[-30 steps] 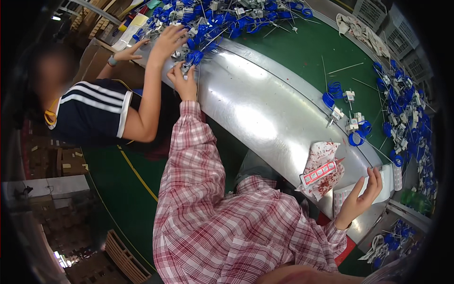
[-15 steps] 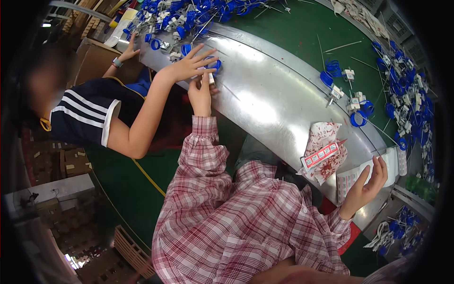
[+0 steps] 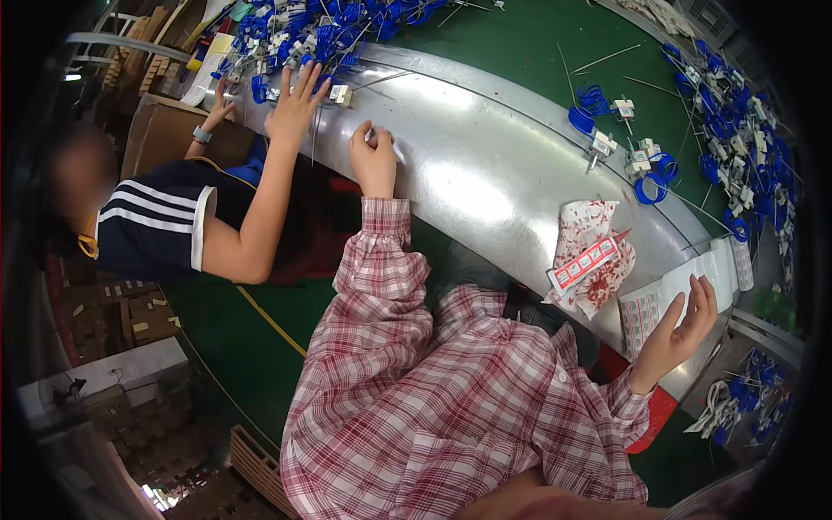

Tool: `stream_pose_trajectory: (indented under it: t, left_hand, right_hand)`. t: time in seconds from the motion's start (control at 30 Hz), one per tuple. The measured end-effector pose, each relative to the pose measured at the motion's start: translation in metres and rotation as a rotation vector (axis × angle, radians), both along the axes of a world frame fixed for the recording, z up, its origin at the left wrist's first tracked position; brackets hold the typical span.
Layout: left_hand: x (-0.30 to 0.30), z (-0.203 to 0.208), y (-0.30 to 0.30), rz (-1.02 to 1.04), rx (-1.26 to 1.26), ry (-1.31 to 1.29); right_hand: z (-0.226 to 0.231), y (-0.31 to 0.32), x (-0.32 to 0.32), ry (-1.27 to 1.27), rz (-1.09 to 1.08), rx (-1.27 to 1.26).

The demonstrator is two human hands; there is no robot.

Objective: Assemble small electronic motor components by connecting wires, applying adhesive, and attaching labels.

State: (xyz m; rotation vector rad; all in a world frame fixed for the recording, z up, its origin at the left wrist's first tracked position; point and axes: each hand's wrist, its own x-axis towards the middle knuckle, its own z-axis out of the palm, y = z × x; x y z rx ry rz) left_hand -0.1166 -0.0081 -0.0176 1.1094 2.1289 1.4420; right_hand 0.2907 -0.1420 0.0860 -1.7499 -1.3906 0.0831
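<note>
Silver metal makes up the long curved tabletop I'm watching, and at its left end, by the near edge, the wearer's left hand hovers with thumb and forefinger narrowed together; I can't tell whether anything small is pinched there. Just beyond it, a white blocky part lies next to a co-worker's raised hand, so my first worry is two people reaching into the same spot and knocking knuckles or the part. The tangled heap of white blocks with blue coils and thin metal rods, at the far left corner, could snag: one pulled rod might drag its neighbours along. The wearer's right hand is wide and looks bare, close over the white printed label sheets at the right end; a careless drop of the palm could crease them or push them off the near right corner. Beside those, the red-bordered white label strip rests aslant on a crumpled, red-stained white cloth toward the near edge, where a tug on the cloth by the loose plaid cuff could slide it away, or the stain, if wet, could mark it.
</note>
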Motion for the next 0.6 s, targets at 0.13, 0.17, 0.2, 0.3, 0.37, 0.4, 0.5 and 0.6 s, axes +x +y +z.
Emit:
stream_pose_trajectory:
  t: [0.13,0.17,0.2,0.3,0.37,0.4,0.5,0.6]
  left_hand:
    - [0.049,0.025,-0.018,-0.105,0.156,0.109]
    - [0.069,0.040,-0.031,-0.191,0.211,0.123]
    - [0.090,0.047,-0.043,-0.285,0.217,0.210]
    - [0.147,0.064,-0.071,-0.545,0.146,0.183]
    - [0.185,0.068,-0.090,-0.725,0.150,0.281]
    - [0.203,0.071,-0.102,-0.782,0.165,0.241]
    - [0.239,0.072,-0.126,-0.938,0.057,0.494]
    - [0.249,0.058,-0.131,-0.950,-0.079,0.687]
  right_hand:
    - [0.003,-0.004,0.003,0.095,0.003,0.116]
    - [0.003,-0.003,0.000,0.166,-0.007,0.143]
    - [0.000,-0.002,0.001,0.224,0.020,0.178]
    - [-0.009,-0.007,0.006,0.338,0.025,0.214]
    - [-0.010,-0.016,0.008,0.398,0.028,0.203]
    - [-0.010,-0.021,0.009,0.344,0.057,0.066]
    - [-0.010,-0.019,0.000,0.176,0.271,-0.143]
    - [-0.038,-0.005,-0.016,0.110,0.466,-0.117]
